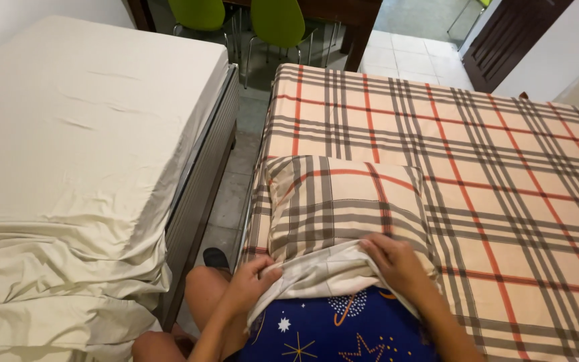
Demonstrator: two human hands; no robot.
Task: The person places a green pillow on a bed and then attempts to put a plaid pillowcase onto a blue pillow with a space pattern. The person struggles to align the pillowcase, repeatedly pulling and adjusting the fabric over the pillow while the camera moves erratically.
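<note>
A pillow lies on the near left of a bed with a plaid sheet (477, 154). Its far part is inside a matching plaid pillowcase (343, 201); its near part shows a dark blue cover with stars and umbrellas (330, 328). My left hand (249, 285) grips the pillowcase's open edge at the left, where the cloth is bunched and turned back. My right hand (397, 261) holds the same edge at the right, fingers curled over the fold. My bare knee (202, 295) shows between the beds.
A second bed with a loose cream sheet (75, 147) stands on the left, a narrow tiled gap (232, 181) between. A dark slipper (216, 258) lies in the gap. Green chairs (276, 23), a dark table and a dark wooden door (510, 40) are beyond.
</note>
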